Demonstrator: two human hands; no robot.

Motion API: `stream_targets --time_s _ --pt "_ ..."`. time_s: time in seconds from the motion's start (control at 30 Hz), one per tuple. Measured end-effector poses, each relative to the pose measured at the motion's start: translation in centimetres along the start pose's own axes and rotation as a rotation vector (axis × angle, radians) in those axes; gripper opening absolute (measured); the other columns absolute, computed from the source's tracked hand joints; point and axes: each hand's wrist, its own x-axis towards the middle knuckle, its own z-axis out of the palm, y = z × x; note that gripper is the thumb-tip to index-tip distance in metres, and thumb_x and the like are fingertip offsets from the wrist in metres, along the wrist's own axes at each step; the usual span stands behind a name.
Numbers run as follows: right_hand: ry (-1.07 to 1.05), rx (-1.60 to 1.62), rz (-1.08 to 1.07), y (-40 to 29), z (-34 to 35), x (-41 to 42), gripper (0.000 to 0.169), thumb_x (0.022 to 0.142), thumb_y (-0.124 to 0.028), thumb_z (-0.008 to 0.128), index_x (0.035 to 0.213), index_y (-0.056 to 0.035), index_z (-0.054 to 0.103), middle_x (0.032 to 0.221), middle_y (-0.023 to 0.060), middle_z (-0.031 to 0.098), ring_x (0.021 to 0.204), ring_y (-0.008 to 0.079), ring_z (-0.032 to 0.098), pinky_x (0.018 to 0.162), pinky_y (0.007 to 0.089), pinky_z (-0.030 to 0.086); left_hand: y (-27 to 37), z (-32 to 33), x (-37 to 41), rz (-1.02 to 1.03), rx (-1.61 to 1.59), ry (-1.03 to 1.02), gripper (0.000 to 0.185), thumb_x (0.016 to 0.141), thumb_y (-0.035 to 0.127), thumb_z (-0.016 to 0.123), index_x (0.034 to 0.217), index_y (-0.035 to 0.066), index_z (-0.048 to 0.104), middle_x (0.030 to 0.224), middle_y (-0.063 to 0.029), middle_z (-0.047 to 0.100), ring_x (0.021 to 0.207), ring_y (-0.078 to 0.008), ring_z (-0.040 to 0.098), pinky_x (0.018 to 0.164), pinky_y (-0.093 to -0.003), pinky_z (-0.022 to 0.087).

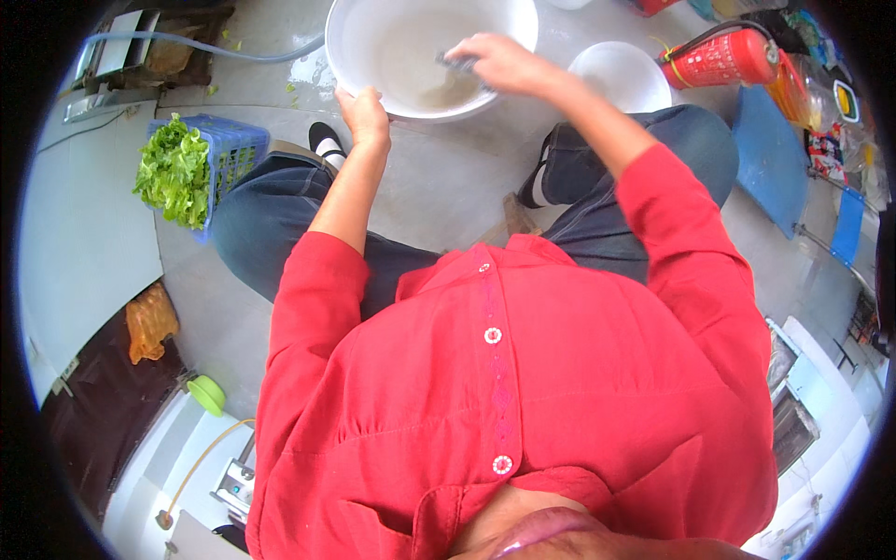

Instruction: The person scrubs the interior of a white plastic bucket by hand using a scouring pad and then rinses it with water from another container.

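Note:
A large white basin (378, 42) stands on the floor before me, with some murky water (451, 91) at its bottom. My left hand (365, 117) grips its near left rim, thumb over the edge. Over the right part of the basin, my right hand (500, 64) holds a grey scrubber or cloth (458, 64). It is blurred, and its exact kind is hard to tell. Most of it is hidden under my fingers. Whether it touches the basin wall cannot be seen.
At left, a blue plastic basket (238, 147) holds leafy greens (173, 171). A pale hose (231, 52) runs to the basin's left side. A smaller white bowl (623, 73), a red fire extinguisher (728, 59) and a blue folding chair (770, 161) stand to the right.

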Motion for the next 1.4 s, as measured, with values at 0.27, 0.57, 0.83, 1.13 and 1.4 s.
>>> stream_targets --time_s 0.27,0.57,0.83,1.13,1.4 --pt "0.538 0.311 0.044 -3.1 -18.5 -5.8 0.051 0.08 -0.005 0.045 0.127 -0.0042 0.064 0.089 0.0018 0.067 0.065 0.0102 0.056 0.058 0.024 0.046 0.7 -0.4 -2.2 -0.392 -0.047 0.045 0.055 0.09 0.025 0.051 0.138 0.001 0.039 0.13 -0.0243 0.053 0.113 -0.0388 0.059 0.086 -0.0537 0.053" --pt "0.719 0.592 0.526 13.7 -16.8 -17.6 0.048 0.089 -0.003 0.048 0.136 -0.0016 0.058 0.086 0.0 0.061 0.074 0.0068 0.055 0.069 0.022 0.045 6.3 -0.6 -9.3 -0.794 0.162 -0.514 0.056 0.097 0.036 0.05 0.132 -0.007 0.048 0.122 -0.0218 0.062 0.107 -0.0323 0.065 0.09 -0.0443 0.053" --pt "0.464 0.5 0.885 24.1 -7.4 -21.0 0.053 0.085 -0.01 0.054 0.137 0.0006 0.057 0.11 0.0119 0.068 0.095 0.0167 0.063 0.085 0.0282 0.049 7.6 1.9 -6.2 0.936 1.045 -0.55 0.022 0.093 0.025 0.06 0.096 0.004 0.066 0.08 -0.0142 0.067 0.076 -0.0333 0.066 0.074 -0.0455 0.051" --pt "0.331 0.127 0.822 32.1 -3.3 -16.4 0.05 0.083 -0.012 0.056 0.132 -0.004 0.06 0.13 0.0203 0.063 0.123 0.0327 0.059 0.106 0.0377 0.043 4.5 2.2 -4.6 0.779 1.254 -0.774 0.016 0.086 0.026 0.065 0.091 0.011 0.062 0.062 -0.0066 0.061 0.06 -0.0298 0.064 0.058 -0.0426 0.05" --pt "0.238 -0.285 1.084 36.2 7.3 -12.6 0.049 0.083 -0.013 0.06 0.131 -0.0077 0.055 0.131 0.0233 0.056 0.125 0.0431 0.051 0.106 0.0488 0.042 6.0 4.3 -4.6 0.664 1.3 -0.848 0.015 0.081 0.022 0.065 0.089 0.009 0.061 0.068 -0.0107 0.064 0.064 -0.032 0.065 0.059 -0.0423 0.051"
